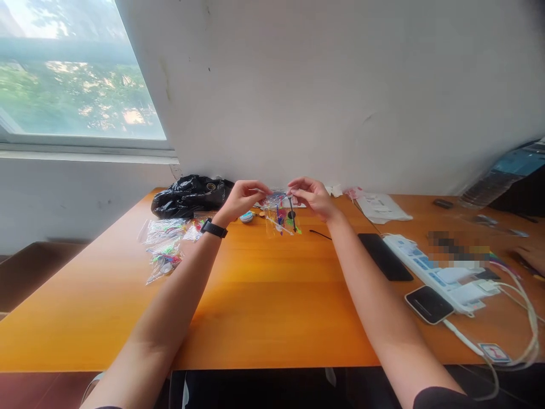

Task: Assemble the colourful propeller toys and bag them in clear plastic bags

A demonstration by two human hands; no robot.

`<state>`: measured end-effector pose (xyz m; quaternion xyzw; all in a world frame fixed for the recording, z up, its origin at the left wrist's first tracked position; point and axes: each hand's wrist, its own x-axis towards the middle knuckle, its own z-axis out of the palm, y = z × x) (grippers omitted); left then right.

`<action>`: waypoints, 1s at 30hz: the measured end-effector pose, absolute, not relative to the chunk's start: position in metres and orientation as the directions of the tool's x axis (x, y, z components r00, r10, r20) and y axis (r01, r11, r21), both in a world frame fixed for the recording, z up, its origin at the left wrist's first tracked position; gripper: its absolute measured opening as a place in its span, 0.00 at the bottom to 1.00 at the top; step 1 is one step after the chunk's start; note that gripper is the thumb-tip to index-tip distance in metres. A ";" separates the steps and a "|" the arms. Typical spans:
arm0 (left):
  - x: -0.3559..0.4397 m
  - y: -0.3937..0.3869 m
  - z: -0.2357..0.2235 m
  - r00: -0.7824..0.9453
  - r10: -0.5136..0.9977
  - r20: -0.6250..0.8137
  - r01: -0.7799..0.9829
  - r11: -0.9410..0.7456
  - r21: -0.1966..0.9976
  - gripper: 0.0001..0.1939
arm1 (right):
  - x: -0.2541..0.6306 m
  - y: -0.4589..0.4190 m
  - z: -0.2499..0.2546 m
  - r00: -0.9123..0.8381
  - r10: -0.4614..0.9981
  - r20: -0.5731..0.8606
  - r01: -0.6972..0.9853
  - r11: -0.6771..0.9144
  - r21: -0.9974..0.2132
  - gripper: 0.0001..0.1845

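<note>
A: In the head view, where does the clear plastic bag (pixel 281 220) lie from the hands?

B: Between them and slightly below, over the far part of the wooden table (pixel 264 307). The left hand (pixel 244 197) is on its left, the right hand (pixel 314 197) on its right, and it hangs down from the fingertips

A: How are the hands set?

B: Both narrow, thumb and fingers drawn into a pinch at the upper part of the bag, one towards each top corner. I can't tell whether the right also grips the black pointer (pixel 293 220) there

A: Which way does that pointer run?

B: Nearly upright, its upper end just below the right fingertips, so the right hand is the nearer. Beside it a white pointer (pixel 284 228) slants, among blue, pink and green pieces. Whether the black one is inside the bag or in front of it is unclear

A: And the bag's own long axis?

B: Hard to say; it looks about as tall as wide. Its top edge runs across, from hand to hand. Well to the left are filled clear packets (pixel 165 258), nearer the left forearm than the right
</note>
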<state>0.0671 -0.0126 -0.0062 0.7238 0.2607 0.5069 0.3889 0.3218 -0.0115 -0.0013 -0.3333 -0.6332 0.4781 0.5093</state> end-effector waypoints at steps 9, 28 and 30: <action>0.071 -0.010 -0.009 0.256 0.805 0.535 0.028 -0.560 0.828 0.18 | 0.324 -0.009 0.000 -0.277 0.909 0.312 -0.117 0.290 -0.950 0.16; 0.061 -0.008 -0.003 0.406 0.776 0.484 0.024 -0.538 0.843 0.21 | 0.316 -0.013 0.006 -0.301 0.795 0.527 0.139 0.584 -0.800 0.20; 0.062 -0.008 -0.003 0.397 0.767 0.505 -0.011 -0.546 0.838 0.21 | 0.317 -0.016 0.009 -0.298 0.791 0.534 0.109 0.584 -0.804 0.19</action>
